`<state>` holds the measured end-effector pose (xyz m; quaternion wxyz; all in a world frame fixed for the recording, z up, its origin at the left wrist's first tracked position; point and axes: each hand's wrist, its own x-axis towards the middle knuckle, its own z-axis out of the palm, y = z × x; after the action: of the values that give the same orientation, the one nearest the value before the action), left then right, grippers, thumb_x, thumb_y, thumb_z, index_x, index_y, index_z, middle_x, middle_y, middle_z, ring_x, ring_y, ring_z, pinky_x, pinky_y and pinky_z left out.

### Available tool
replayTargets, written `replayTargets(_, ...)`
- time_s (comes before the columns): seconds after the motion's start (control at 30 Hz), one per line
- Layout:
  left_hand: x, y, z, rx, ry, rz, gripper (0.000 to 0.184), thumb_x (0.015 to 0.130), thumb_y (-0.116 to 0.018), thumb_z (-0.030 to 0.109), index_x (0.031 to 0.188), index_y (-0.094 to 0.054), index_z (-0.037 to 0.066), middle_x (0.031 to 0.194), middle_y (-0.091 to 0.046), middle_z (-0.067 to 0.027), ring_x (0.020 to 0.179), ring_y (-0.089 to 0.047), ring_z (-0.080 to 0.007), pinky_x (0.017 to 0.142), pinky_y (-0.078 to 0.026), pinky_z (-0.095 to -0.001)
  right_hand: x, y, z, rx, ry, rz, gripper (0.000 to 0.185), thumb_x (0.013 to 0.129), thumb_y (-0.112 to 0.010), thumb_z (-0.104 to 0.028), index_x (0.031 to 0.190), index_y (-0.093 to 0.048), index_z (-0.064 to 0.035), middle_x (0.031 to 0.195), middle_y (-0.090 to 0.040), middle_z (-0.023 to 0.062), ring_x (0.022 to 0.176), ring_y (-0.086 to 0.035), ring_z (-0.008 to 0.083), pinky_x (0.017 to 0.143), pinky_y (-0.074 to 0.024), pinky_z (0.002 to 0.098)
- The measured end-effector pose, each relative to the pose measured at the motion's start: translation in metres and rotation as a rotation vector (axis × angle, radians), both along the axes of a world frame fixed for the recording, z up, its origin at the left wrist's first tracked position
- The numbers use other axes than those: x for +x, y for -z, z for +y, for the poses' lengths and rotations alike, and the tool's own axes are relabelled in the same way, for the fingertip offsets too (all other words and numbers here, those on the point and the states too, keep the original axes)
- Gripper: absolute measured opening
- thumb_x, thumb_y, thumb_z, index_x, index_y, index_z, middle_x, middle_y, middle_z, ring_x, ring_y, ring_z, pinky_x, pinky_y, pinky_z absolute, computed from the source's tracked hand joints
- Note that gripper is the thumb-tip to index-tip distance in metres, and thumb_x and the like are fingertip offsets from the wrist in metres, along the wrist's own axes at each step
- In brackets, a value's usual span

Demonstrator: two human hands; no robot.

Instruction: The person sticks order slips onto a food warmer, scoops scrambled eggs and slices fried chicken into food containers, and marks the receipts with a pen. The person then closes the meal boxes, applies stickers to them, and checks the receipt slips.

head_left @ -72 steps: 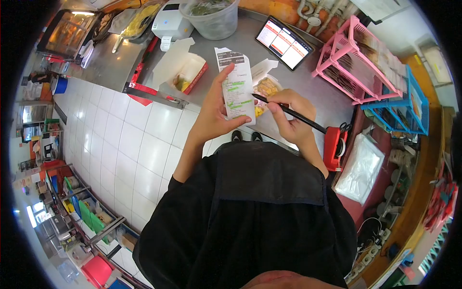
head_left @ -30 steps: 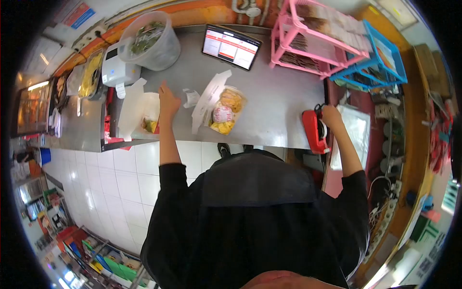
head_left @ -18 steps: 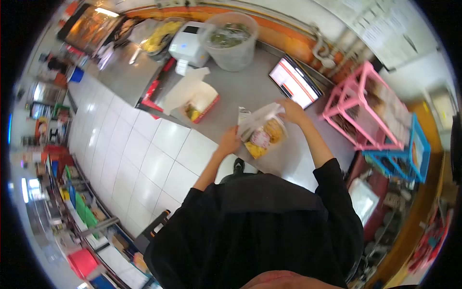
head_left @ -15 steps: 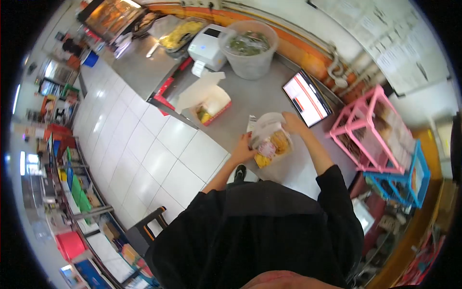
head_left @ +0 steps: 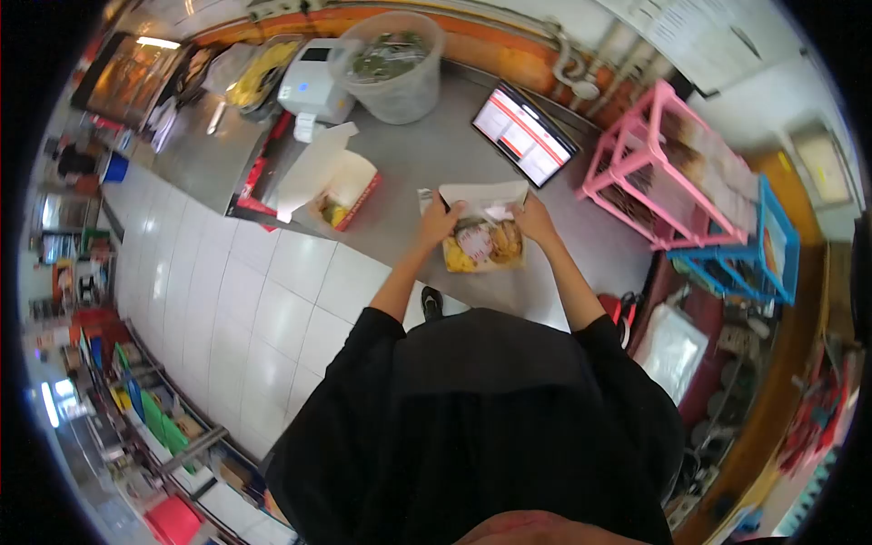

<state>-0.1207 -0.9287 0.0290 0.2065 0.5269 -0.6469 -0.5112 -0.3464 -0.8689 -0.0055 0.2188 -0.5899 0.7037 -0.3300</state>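
On the steel counter in front of me is a food bag (head_left: 486, 259), see-through at the front with a pale upper edge. Yellow pieces, browned food and a pink-and-white printed patch show through it. My left hand (head_left: 441, 221) is closed on its upper left corner, while my right hand (head_left: 533, 221) grips the upper right corner. Between them the top edge is drawn out fairly straight. A small white printed slip (head_left: 424, 198) pokes out beside my left hand. The fingertips are partly hidden by the bag.
Left of the bag stands an open red-and-white carton (head_left: 356, 202) with food inside. Behind are a label printer (head_left: 318, 86), a clear tub of greens (head_left: 397, 91) and a lit tablet (head_left: 524, 133). Pink (head_left: 627, 156) and blue (head_left: 777, 238) baskets stand at right. Tiled floor (head_left: 245, 282) lies left.
My right hand has come down from the bag's far side to its upper right corner. The bag's top is now pulled straight and squarer to me. The camera view has shifted.
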Motion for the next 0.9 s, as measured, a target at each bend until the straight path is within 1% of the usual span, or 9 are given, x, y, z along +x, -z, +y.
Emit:
replayTargets(0.07, 0.012, 0.033, -0.023, -0.508, 0.183, -0.253, 0.038, 0.085, -0.054, 0.015, 0.121, -0.049, 0.004, 0.112, -0.055, -0.0195, 0.097, -0.058, -0.0358, 0.080, -0.047, -0.0441, -0.015, -0.008, 0.018, 0.077, 0.048, 0.085, 0.028, 0.082, -0.054, -0.013, 0.105, -0.058, 0.0010, 0.094, -0.062, 0.0232, 0.086, -0.060, 0.0383, 0.080, -0.0484, 0.0407)
replayTargets(0.1, 0.019, 0.024, -0.026, -0.508, 0.211, -0.242, 0.038, 0.085, -0.054, 0.015, 0.121, -0.049, 0.004, 0.112, -0.055, -0.0195, 0.097, -0.058, -0.0358, 0.080, -0.047, -0.0441, -0.021, -0.018, 0.028, 0.150, 0.056, 0.164, 0.027, 0.081, -0.054, -0.015, 0.104, -0.059, -0.0012, 0.094, -0.061, 0.0234, 0.088, -0.059, 0.0413, 0.083, -0.0475, 0.0397)
replayTargets(0.17, 0.027, -0.008, -0.031, -0.596, 0.663, -0.327, 0.039, 0.082, -0.053, 0.009, 0.121, -0.055, 0.009, 0.124, -0.050, -0.0174, 0.118, -0.045, -0.0353, 0.093, -0.040, -0.0451, -0.013, -0.065, 0.051, 0.398, -0.030, 0.042, 0.030, 0.082, -0.053, -0.012, 0.111, -0.060, -0.0058, 0.108, -0.059, 0.0218, 0.103, -0.055, 0.0375, 0.087, -0.0457, 0.0396)
replayTargets(0.3, 0.039, 0.035, 0.017, -0.760, 0.650, -0.410, 0.047, 0.082, -0.052, 0.006, 0.128, -0.050, 0.012, 0.135, -0.040, -0.0192, 0.126, -0.035, -0.0367, 0.101, -0.035, -0.0433, 0.021, 0.012, 0.100, -0.027, 0.100, 0.083, 0.040, 0.084, -0.052, -0.006, 0.124, -0.053, -0.0091, 0.125, -0.051, 0.0195, 0.117, -0.048, 0.0331, 0.096, -0.0408, 0.0359)
replayTargets(0.4, 0.032, 0.071, 0.054, -0.393, 0.202, 0.170, 0.051, 0.081, -0.047, 0.000, 0.131, -0.047, 0.012, 0.141, -0.033, -0.0197, 0.130, -0.032, -0.0334, 0.106, -0.027, -0.0377, 0.054, 0.026, 0.104, -0.199, 0.298, -0.155, 0.045, 0.085, -0.050, -0.005, 0.130, -0.048, -0.0125, 0.131, -0.047, 0.0168, 0.123, -0.044, 0.0310, 0.100, -0.0364, 0.0329)
replayTargets(0.5, 0.026, 0.071, 0.059, -0.257, 0.138, 0.335, 0.051, 0.081, -0.042, -0.003, 0.130, -0.046, 0.010, 0.138, -0.038, -0.0186, 0.127, -0.037, -0.0308, 0.105, -0.030, -0.0361, 0.072, 0.029, 0.102, -0.274, 0.405, -0.443, 0.044, 0.088, -0.047, -0.009, 0.132, -0.045, -0.0141, 0.134, -0.045, 0.0145, 0.125, -0.042, 0.0286, 0.101, -0.0339, 0.0306)
replayTargets(0.6, 0.022, 0.051, 0.045, -0.004, 0.138, 0.376, 0.049, 0.081, -0.040, -0.003, 0.127, -0.049, 0.007, 0.133, -0.046, -0.0168, 0.123, -0.044, -0.0280, 0.102, -0.032, -0.0341, 0.065, 0.014, 0.092, -0.259, 0.410, -0.553, 0.044, 0.087, -0.047, -0.008, 0.130, -0.048, -0.0144, 0.130, -0.049, 0.0128, 0.122, -0.046, 0.0272, 0.100, -0.0359, 0.0309)
replayTargets(0.73, 0.030, 0.053, 0.020, -0.128, 0.192, 0.191, 0.046, 0.080, -0.042, -0.001, 0.125, -0.051, 0.005, 0.128, -0.051, -0.0154, 0.117, -0.049, -0.0254, 0.098, -0.036, -0.0319, 0.053, 0.006, 0.089, -0.048, 0.407, -0.390, 0.043, 0.083, -0.047, -0.008, 0.125, -0.052, -0.0157, 0.123, -0.055, 0.0121, 0.113, -0.054, 0.0275, 0.095, -0.0408, 0.0322)
replayTargets(0.9, 0.041, 0.045, 0.022, 0.063, 0.212, 0.181, 0.047, 0.080, -0.047, 0.001, 0.127, -0.051, 0.008, 0.124, -0.054, -0.0136, 0.112, -0.053, -0.0230, 0.094, -0.040, -0.0308, 0.054, -0.005, 0.091, 0.120, 0.380, -0.321, 0.042, 0.082, -0.046, -0.011, 0.123, -0.053, -0.0185, 0.118, -0.058, 0.0129, 0.107, -0.057, 0.0297, 0.091, -0.0438, 0.0350)
